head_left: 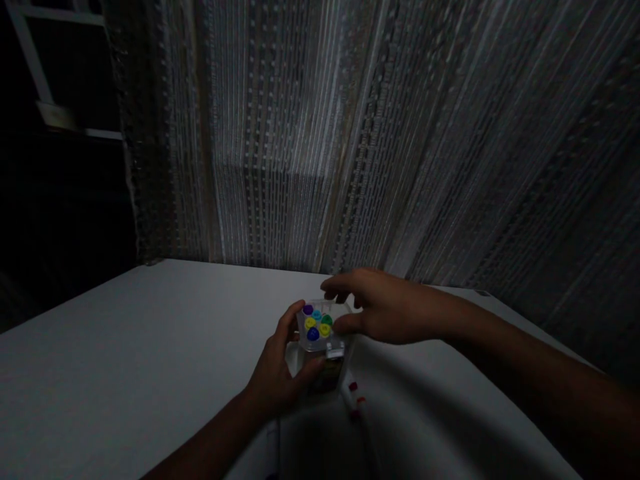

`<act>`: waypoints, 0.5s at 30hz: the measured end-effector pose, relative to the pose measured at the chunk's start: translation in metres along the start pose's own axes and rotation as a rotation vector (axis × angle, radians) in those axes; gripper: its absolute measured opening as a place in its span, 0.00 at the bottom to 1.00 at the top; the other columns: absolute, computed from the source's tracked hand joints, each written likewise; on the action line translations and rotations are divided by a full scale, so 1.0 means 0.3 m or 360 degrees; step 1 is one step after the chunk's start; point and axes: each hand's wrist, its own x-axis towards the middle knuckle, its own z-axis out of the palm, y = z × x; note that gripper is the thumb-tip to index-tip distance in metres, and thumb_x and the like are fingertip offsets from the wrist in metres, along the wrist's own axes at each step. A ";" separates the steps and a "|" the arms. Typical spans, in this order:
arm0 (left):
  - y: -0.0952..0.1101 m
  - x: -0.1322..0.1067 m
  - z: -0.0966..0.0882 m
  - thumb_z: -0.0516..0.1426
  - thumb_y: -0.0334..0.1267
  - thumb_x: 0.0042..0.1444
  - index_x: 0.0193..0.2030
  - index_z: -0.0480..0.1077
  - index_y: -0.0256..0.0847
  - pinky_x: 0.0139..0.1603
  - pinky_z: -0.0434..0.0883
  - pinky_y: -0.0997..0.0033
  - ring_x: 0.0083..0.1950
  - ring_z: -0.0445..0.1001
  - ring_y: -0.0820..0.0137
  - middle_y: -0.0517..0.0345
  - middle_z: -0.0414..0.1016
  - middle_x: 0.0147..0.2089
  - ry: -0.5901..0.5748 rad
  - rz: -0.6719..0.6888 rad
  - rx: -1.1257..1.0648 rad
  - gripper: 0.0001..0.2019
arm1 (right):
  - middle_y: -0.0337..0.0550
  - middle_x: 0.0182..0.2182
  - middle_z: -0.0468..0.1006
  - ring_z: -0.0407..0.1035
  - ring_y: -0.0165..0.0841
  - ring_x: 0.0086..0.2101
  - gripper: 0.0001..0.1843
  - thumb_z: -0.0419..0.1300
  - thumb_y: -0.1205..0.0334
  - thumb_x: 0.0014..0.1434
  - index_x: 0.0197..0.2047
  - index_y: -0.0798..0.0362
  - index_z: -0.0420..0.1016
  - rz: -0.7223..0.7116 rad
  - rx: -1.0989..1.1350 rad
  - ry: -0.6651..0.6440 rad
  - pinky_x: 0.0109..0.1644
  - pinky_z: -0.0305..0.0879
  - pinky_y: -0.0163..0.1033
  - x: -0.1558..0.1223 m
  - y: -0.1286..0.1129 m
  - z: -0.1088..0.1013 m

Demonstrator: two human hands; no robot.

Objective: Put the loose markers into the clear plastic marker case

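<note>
A clear plastic box (320, 327) stands on the white table, with several round coloured pieces, purple, blue, yellow and green, showing at its top. My left hand (277, 363) wraps around the box's near left side. My right hand (385, 307) reaches in from the right, its fingers passing over the far edge and its thumb at the right side of the top. A white clasp (335, 350) sits on the near face. The box's lower part is dark and hard to make out.
A white stick-like object with red bands (353, 397) lies just right of the box, near the table's front. A striped curtain (300, 133) hangs behind the white table (125, 347), and a pale frame (45, 80) stands in the dark at upper left.
</note>
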 end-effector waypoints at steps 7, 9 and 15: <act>0.005 -0.001 0.000 0.59 0.44 0.52 0.63 0.45 0.45 0.53 0.68 0.57 0.57 0.66 0.57 0.48 0.65 0.57 -0.0010 -0.0017 -0.0025 0.36 | 0.43 0.28 0.77 0.68 0.32 0.28 0.08 0.57 0.71 0.53 0.36 0.60 0.78 -0.0085 -0.0019 -0.0141 0.30 0.58 0.32 -0.014 0.041 -0.016; 0.006 -0.001 -0.004 0.59 0.44 0.52 0.63 0.44 0.43 0.54 0.68 0.56 0.57 0.66 0.56 0.47 0.65 0.58 -0.0017 -0.0003 -0.0028 0.36 | 0.43 0.27 0.76 0.67 0.31 0.27 0.09 0.58 0.71 0.53 0.36 0.59 0.78 -0.0107 -0.0044 -0.0173 0.29 0.57 0.32 -0.021 0.032 0.000; 0.004 -0.002 -0.014 0.58 0.45 0.52 0.63 0.45 0.42 0.54 0.68 0.55 0.58 0.65 0.55 0.45 0.64 0.58 0.0011 -0.0022 0.0016 0.36 | 0.42 0.26 0.76 0.65 0.29 0.26 0.08 0.59 0.72 0.50 0.34 0.58 0.78 -0.0116 -0.0103 -0.0258 0.27 0.54 0.31 -0.021 0.010 0.020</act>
